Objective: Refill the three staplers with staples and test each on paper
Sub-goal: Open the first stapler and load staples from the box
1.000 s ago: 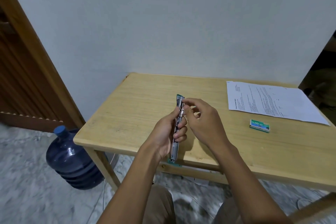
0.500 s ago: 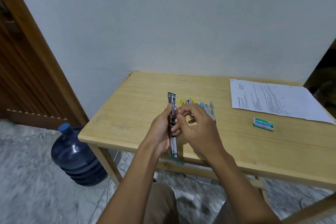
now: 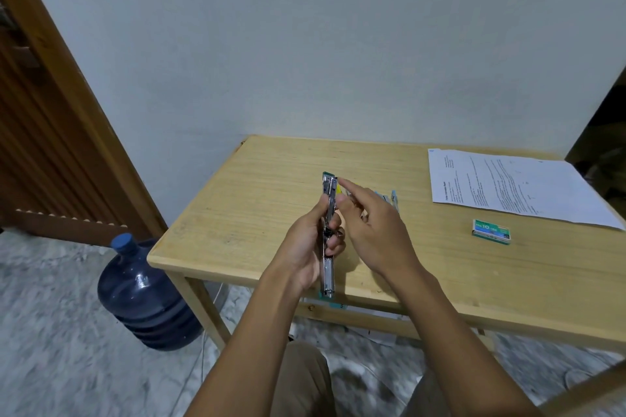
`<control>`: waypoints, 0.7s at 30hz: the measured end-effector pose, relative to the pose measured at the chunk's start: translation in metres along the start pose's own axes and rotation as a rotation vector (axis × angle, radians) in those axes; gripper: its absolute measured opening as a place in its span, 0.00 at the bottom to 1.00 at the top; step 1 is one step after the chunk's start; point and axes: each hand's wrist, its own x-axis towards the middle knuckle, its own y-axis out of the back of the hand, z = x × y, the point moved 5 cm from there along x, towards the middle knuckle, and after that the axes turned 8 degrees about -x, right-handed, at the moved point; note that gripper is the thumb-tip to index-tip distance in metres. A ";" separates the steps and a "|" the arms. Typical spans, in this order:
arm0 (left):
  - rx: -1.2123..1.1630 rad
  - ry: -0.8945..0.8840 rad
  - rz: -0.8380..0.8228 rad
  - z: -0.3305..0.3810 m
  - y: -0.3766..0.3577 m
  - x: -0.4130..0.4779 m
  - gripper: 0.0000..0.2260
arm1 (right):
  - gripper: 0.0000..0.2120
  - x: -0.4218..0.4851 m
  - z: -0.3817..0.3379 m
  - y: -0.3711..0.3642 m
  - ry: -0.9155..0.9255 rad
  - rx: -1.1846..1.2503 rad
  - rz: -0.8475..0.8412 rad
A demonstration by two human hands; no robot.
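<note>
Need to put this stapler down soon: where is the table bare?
Bare: the table left of the left hand, out to its edge; the near strip below the staple box. Crowded: staplers behind the right hand, paper in the far right corner.

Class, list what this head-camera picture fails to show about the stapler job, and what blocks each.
1. Head view: whether staples sit in the open stapler; too small, left hand covers its middle.
2. Head view: two other staplers; right hand hides all but yellow and blue tips.
3. Head view: print on the paper; too small to read.
4. Head view: whether right hand pinches staples; too small.
</note>
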 end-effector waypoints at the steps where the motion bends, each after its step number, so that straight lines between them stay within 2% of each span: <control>1: -0.003 -0.003 -0.002 0.001 0.000 0.000 0.22 | 0.18 0.000 0.000 0.000 0.007 -0.035 -0.008; 9: 0.019 -0.033 0.039 0.003 -0.001 -0.003 0.19 | 0.19 -0.005 -0.002 -0.004 0.067 -0.215 -0.083; 21: 0.058 -0.041 0.055 0.001 0.006 0.001 0.19 | 0.20 -0.009 -0.001 -0.002 0.031 -0.235 -0.123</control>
